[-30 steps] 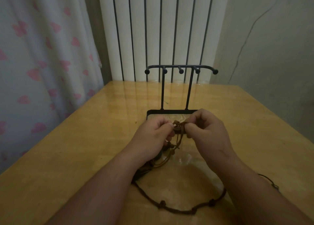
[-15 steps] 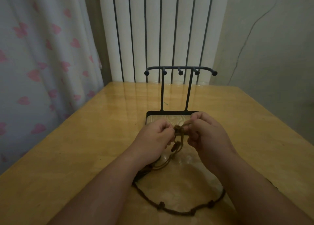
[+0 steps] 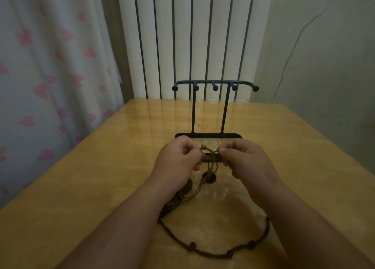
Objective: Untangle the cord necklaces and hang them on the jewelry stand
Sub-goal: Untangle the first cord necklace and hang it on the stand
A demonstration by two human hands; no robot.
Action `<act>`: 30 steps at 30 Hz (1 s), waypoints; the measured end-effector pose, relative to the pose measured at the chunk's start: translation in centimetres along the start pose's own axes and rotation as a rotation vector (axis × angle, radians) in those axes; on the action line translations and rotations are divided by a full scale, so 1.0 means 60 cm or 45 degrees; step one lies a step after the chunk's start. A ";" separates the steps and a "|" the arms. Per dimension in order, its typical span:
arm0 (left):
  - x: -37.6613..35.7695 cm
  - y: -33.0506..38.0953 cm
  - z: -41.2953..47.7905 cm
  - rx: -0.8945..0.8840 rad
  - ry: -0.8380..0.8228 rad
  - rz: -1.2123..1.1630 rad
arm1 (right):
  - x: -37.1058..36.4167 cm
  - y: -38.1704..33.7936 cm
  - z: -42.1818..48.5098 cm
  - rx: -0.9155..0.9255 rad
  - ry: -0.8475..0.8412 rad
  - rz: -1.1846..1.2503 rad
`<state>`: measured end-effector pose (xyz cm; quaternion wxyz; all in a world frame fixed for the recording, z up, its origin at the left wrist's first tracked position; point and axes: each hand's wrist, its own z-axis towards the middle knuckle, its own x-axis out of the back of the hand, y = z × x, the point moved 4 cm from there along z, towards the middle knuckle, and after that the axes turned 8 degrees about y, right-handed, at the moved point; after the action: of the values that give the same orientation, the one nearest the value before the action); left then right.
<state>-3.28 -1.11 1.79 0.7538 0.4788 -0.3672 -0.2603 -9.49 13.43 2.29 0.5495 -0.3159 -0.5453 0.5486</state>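
Brown cord necklaces hang in a tangle between my two hands, just above the table. My left hand pinches the cords at the left of the knot. From the right, my right hand pinches the same bundle. Dark pendants dangle below the knot. A darker knotted cord lies in a loop on the table between my forearms. The black jewelry stand rises just beyond my hands, its several hooks bare.
The wooden table ends at a white radiator at the back. A curtain with pink hearts hangs along the left edge and a grey wall runs on the right.
My hands have drawn a little apart, stretching the knot of cords between them. The pendants now hang lower under the knot.
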 end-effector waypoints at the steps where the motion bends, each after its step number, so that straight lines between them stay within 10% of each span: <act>1: 0.003 0.000 0.001 -0.022 0.043 -0.012 | -0.001 0.003 0.001 -0.051 -0.007 0.045; 8: 0.000 -0.001 0.005 -0.069 0.033 -0.045 | -0.001 0.011 0.009 -0.246 -0.006 0.385; 19: -0.001 -0.004 0.004 -0.016 -0.011 -0.140 | -0.005 0.002 0.002 0.116 -0.042 -0.191; 30: -0.011 -0.001 0.001 -0.072 -0.122 0.020 | -0.006 0.015 0.005 -0.135 -0.051 0.349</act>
<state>-3.71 -0.69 1.55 0.7508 0.4413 -0.3990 -0.2871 -9.91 13.19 1.38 0.4409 -0.4049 -0.5363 0.5951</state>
